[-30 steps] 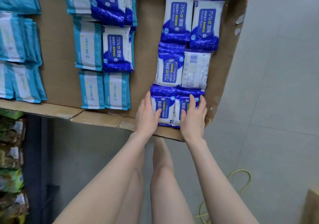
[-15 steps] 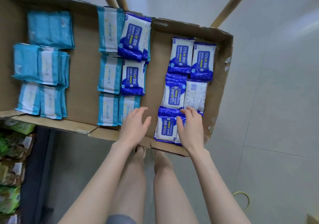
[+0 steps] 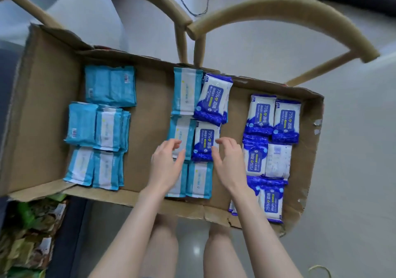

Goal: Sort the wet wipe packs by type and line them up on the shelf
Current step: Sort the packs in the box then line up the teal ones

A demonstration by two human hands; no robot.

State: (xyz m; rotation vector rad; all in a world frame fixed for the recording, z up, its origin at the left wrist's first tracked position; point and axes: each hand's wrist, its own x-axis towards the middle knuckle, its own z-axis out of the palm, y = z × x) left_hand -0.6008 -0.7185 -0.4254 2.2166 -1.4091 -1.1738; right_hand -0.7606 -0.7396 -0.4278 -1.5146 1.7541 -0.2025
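The light blue packs (image 3: pixel 102 127) at frame left and dark blue packs (image 3: pixel 260 114) at right look sorted, but in the centre both types are mixed, where left hand (image 3: pixel 166 168) and right hand (image 3: pixel 229 164), grip loose and empty, flank one alcohol pack (image 3: pixel 204 142).

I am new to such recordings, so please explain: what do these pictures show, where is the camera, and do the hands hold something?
There is no machine: a person sorts with two bare hands. All pictures come from one camera worn on the head, looking down. A flat cardboard box carries wet wipe packs: light blue packs at the left, dark blue packs at the right, both kinds mixed in the middle. The left hand and the right hand reach over the middle group, on either side of one alcohol wipes pack. Their fingers are loosely bent and hold nothing.
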